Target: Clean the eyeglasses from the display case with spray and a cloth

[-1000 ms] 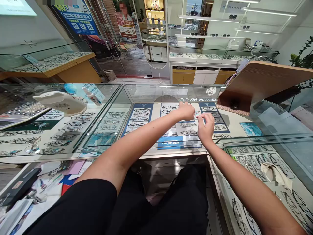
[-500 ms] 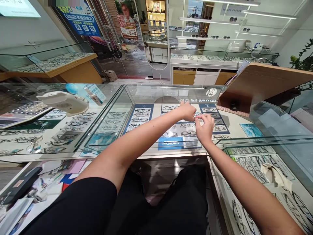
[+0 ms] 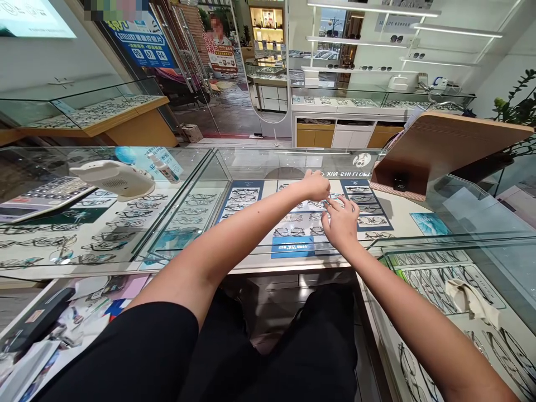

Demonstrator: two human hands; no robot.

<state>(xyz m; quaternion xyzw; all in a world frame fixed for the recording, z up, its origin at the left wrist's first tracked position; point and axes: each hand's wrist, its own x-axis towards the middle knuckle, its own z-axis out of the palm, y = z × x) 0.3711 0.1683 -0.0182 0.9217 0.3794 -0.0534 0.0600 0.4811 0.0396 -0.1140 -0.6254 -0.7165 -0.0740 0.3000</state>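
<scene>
Both my arms reach into a glass display case (image 3: 293, 159) over rows of eyeglasses (image 3: 245, 195) laid on blue and white trays. My left hand (image 3: 316, 186) is closed in a pinch on a thin, pale eyeglass frame (image 3: 334, 196) that is hard to make out. Just below and to the right, my right hand (image 3: 341, 220) has its fingers stretched out and apart, the tips by that frame. A blue label card (image 3: 292, 246) lies at the front of the tray under my hands.
A white device (image 3: 115, 177) and a small spray bottle (image 3: 163, 167) sit on the glass counter at left. A tilted wooden board (image 3: 444, 139) stands at right. A crumpled cloth (image 3: 471, 296) lies on the right-hand case. Papers and a dark device (image 3: 37, 321) clutter the lower left shelf.
My right hand has gone from a pinch to spread fingers and shifted slightly left and down. My left hand has stayed pinched in about the same spot.
</scene>
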